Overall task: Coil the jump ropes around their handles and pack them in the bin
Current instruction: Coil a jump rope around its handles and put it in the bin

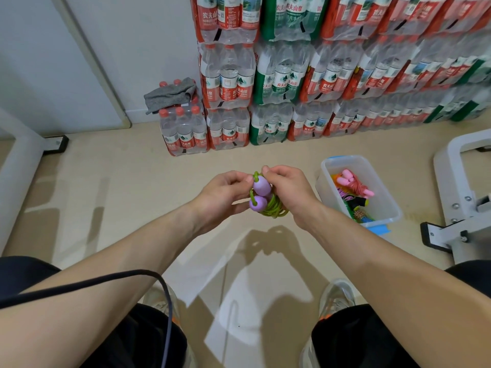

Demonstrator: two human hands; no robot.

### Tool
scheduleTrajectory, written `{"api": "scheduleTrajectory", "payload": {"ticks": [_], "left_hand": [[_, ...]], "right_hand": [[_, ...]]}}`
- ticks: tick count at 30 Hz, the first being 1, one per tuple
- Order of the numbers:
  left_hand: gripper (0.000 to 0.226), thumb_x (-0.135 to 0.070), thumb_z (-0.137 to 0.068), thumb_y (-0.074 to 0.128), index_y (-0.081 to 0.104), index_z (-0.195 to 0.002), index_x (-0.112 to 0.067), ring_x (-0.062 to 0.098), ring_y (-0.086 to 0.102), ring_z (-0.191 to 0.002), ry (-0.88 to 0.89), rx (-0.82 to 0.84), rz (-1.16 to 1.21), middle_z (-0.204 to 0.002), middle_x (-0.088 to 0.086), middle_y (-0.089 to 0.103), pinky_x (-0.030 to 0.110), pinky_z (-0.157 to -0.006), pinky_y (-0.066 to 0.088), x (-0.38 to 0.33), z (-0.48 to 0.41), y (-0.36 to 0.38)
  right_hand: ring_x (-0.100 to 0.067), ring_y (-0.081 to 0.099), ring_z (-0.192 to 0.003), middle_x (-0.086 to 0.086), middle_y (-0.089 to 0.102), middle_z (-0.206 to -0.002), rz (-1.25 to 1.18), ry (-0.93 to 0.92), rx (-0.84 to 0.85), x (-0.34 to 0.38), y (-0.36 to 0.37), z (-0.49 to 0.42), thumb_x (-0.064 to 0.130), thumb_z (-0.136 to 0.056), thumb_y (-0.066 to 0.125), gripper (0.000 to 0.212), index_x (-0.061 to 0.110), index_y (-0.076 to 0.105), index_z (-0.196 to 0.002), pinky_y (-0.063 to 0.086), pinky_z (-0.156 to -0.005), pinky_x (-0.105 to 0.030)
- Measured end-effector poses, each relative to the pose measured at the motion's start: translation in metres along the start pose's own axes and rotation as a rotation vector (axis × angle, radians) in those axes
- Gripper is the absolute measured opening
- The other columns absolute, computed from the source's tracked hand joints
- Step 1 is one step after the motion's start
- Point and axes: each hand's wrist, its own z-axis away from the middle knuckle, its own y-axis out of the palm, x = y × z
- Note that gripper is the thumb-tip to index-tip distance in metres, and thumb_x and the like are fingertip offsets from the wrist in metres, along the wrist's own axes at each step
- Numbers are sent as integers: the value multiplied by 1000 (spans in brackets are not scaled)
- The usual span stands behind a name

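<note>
Both my hands hold a jump rope with two purple handles and a green cord wound round them in several loops. My left hand grips the bundle from the left. My right hand grips it from the right, its fingertips pinching the cord near the upper handle's top. A clear plastic bin stands on the floor to the right. Inside it lie a pink coiled rope and other coloured ropes.
Shrink-wrapped packs of water bottles are stacked against the far wall, a grey cloth lying on one. A white metal frame stands at the right. A black cable crosses my left forearm. My shoes are on the beige floor.
</note>
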Motion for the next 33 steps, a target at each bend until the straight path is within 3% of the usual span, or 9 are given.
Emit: {"api": "scheduleTrajectory", "payload": {"ticks": [7, 10, 14, 16, 20, 23, 27, 31, 33], "left_hand": [[21, -24, -101, 55, 60, -100, -4, 12, 72, -89, -13, 65, -116, -95, 3, 75, 26, -80, 58, -4, 0, 3], [25, -26, -100, 54, 62, -104, -3, 13, 72, -92, -37, 100, -76, -92, 0, 77, 30, -89, 58, -10, 1, -1], [59, -38, -90, 61, 58, -124, 9, 21, 68, -107, -51, 114, -77, -118, 13, 72, 42, -100, 54, -14, 0, -6], [67, -40, -84, 64, 57, -127, 11, 20, 67, -101, -50, 108, -74, -115, 13, 72, 39, -97, 56, -17, 0, -10], [60, -38, -82, 66, 59, -120, 8, 17, 68, -91, -47, 148, -113, -96, 6, 73, 35, -96, 57, -21, 1, -15], [57, -36, -85, 74, 57, -116, 9, 25, 64, -99, -72, 188, -122, -103, 16, 66, 39, -101, 54, -18, 0, -17], [30, -30, -84, 72, 55, -88, -5, 24, 66, -88, -98, 267, -109, -92, 16, 61, 29, -87, 59, -21, 1, -19], [32, -31, -79, 69, 55, -91, -6, 16, 75, -76, -132, 268, -131, -81, 6, 72, 23, -75, 61, -25, 4, -18], [37, -32, -74, 67, 53, -96, -5, 19, 76, -77, -138, 249, -175, -80, 6, 75, 21, -70, 59, -29, 4, -19]], "right_hand": [[-20, 59, -71, 3, 65, -64, 36, -16, -92, -1, 0, 4, 43, -81, 58, 32, 17, 68, -67, 52, -77, -43], [-19, 56, -61, 9, 57, -50, 19, -57, -170, 2, -3, 5, 31, -76, 57, 18, 18, 68, -72, 47, -68, -38], [-3, 54, -55, 11, 62, -58, 59, -144, -258, -2, -6, 4, 20, -86, 62, 10, 19, 70, -81, 47, -67, -31], [-7, 57, -60, 11, 63, -61, 83, -153, -264, -4, -7, 4, 21, -82, 65, 6, 23, 71, -83, 49, -67, -30], [-11, 64, -70, 16, 70, -72, 80, -122, -67, -5, -14, -3, 22, -81, 68, 9, 26, 75, -78, 53, -70, -33], [-5, 67, -85, 16, 74, -85, 205, -223, 41, -1, -18, -6, 28, -81, 60, 17, 30, 77, -80, 50, -82, -28], [-19, 64, -94, -12, 73, -101, 2, -56, 374, 6, -19, -1, 42, -82, 51, 42, 9, 74, -96, 46, -95, -33], [-30, 56, -83, -17, 61, -87, 9, 49, 554, 8, -18, 8, 70, -77, 56, 58, 13, 65, -88, 45, -89, -50], [-35, 55, -71, -20, 61, -83, 104, 20, 589, 10, -18, 13, 75, -72, 59, 57, 21, 68, -84, 51, -67, -58]]}}
